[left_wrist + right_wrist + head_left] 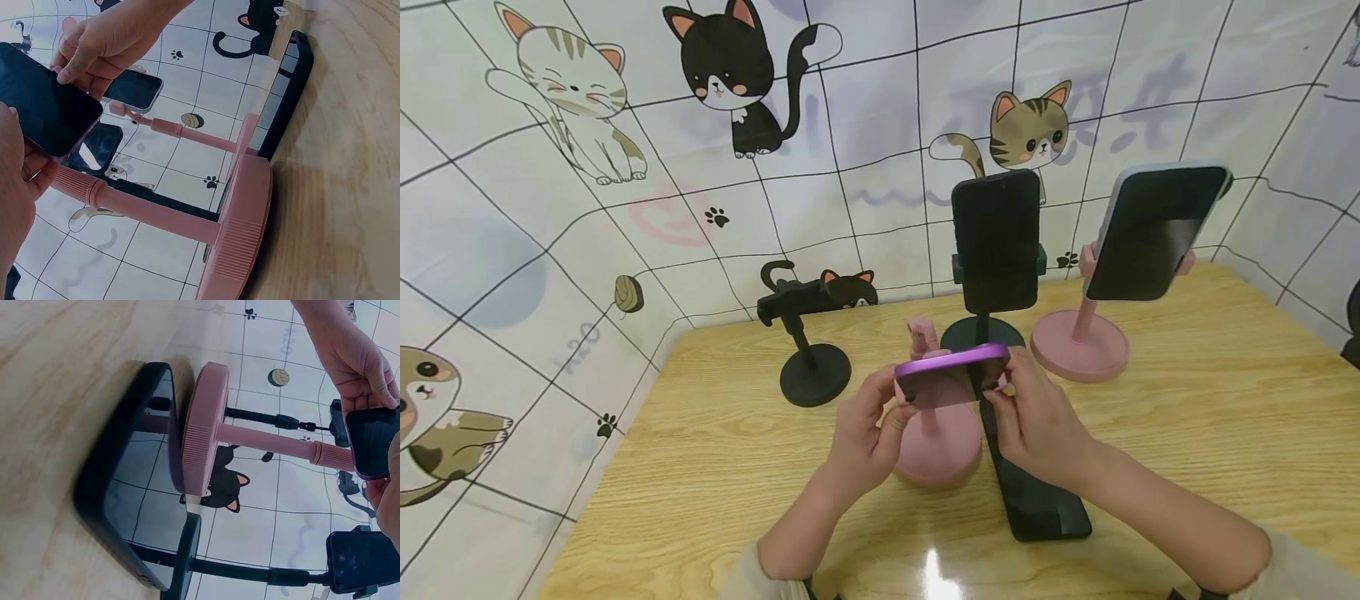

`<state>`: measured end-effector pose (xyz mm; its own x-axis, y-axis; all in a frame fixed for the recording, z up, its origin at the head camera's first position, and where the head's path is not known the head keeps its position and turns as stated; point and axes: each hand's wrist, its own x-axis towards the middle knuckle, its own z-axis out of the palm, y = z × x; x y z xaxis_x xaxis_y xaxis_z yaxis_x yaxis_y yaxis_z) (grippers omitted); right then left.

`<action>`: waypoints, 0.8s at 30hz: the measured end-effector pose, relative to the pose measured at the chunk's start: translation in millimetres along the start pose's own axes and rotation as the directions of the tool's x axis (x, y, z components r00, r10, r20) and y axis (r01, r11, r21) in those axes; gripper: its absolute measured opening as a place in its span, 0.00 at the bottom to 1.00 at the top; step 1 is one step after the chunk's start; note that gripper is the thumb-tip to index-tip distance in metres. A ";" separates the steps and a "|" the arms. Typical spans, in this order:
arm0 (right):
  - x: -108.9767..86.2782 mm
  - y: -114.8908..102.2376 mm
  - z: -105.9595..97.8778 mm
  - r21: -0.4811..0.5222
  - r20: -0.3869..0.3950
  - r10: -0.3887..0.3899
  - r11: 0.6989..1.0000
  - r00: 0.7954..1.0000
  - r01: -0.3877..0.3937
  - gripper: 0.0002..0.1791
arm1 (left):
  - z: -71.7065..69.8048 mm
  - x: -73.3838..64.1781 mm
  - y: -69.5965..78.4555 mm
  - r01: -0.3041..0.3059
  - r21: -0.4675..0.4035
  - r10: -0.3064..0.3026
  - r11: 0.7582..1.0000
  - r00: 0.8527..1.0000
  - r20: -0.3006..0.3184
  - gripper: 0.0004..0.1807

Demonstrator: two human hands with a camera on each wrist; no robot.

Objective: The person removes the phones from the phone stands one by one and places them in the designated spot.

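Note:
A phone with a purple frame (955, 379) lies sideways at the top of the near pink phone stand (936, 450), its dark screen tilted up. My left hand (867, 433) grips the left end between thumb and fingers. At the other end, my right hand (1045, 425) holds the phone the same way. The left wrist view shows the dark screen (47, 100) between both hands, above the ribbed pink post (150, 212). The stand's holder is mostly hidden behind the phone; I cannot tell whether it clamps the phone.
A black phone (1045, 504) lies flat beside the near pink base, under my right forearm. Behind stand a green stand (981, 333) with an upright black phone (996, 242) and another pink stand (1078, 343) with a light-framed phone (1153, 237). A black stand (815, 375) holds nothing at the left.

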<state>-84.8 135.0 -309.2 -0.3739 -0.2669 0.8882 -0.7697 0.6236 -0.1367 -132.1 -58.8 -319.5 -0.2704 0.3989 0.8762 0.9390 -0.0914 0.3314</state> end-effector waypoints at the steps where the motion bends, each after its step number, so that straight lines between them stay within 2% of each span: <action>1: -0.6 0.0 0.2 -0.001 -0.004 -0.003 1.000 1.000 0.003 0.18 | 0.3 -0.2 0.1 -0.005 0.005 0.005 1.000 1.000 0.002 0.17; 10: -5.1 0.7 2.0 0.013 -0.044 -0.046 0.999 0.998 0.047 0.18 | 2.2 -3.2 1.0 -0.036 0.012 0.036 0.999 0.999 0.026 0.16; 20: -7.0 -1.1 0.4 0.044 -0.053 -0.049 0.998 0.997 0.051 0.20 | 4.5 -8.0 3.2 -0.071 0.014 0.071 0.997 0.997 0.008 0.17; 24: -7.1 -1.8 0.7 0.045 -0.051 -0.049 0.998 0.997 0.051 0.19 | 3.9 -8.6 4.2 -0.066 0.011 0.066 0.998 0.998 0.007 0.16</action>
<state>-81.1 135.3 -315.6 -0.3090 -0.2591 0.9151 -0.8101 0.5758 -0.1105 -125.0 -59.0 -327.0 -0.2061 0.3987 0.8936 0.9571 -0.1080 0.2689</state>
